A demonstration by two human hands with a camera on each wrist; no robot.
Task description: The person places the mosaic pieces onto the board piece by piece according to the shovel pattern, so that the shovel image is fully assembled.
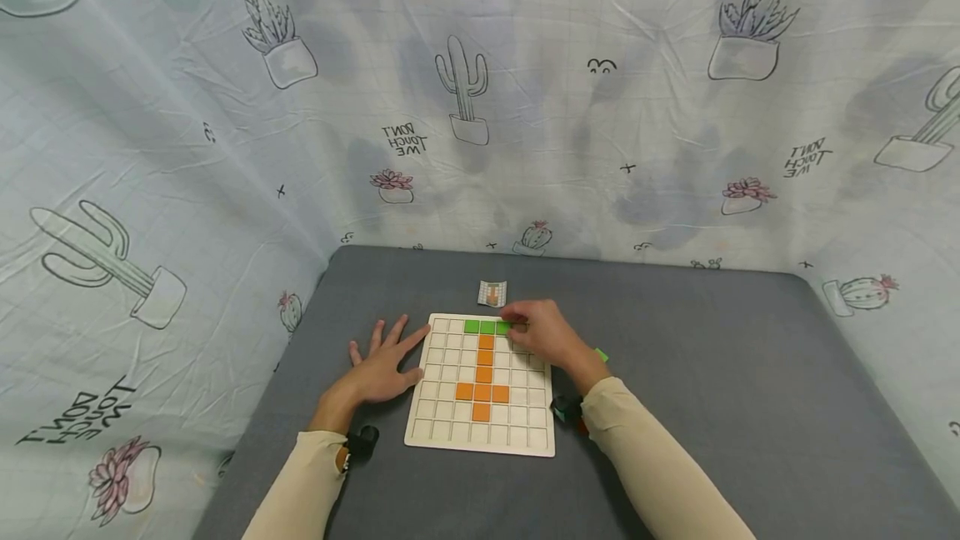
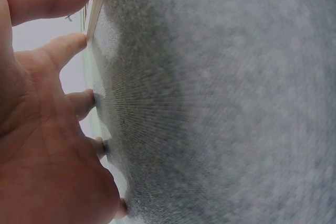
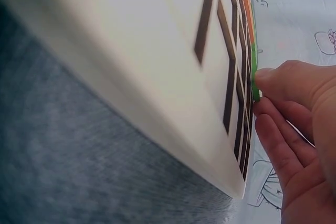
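Observation:
A pale square grid board [image 1: 442, 433] lies on the table, with orange tiles [image 1: 483, 392] set in a cross-like figure. Along its far row are green tiles [image 1: 480, 327]. My right hand [image 1: 551, 338] reaches over the board's far right part and pinches the rightmost green tile [image 1: 503, 328] between thumb and fingertips; in the right wrist view that green tile [image 3: 256, 94] shows at the thumb tip. With fingers spread, my left hand [image 1: 381, 369] rests on the table, its thumb and index fingertip at the board's left edge [image 2: 98, 9].
Just beyond the board lies a small printed card [image 1: 492, 293] with a grid picture. Partly hidden by the right wrist are a green piece [image 1: 602, 354] and a bit of orange [image 1: 582, 427]. A patterned curtain [image 1: 525, 107] hangs behind the grey table [image 1: 720, 357].

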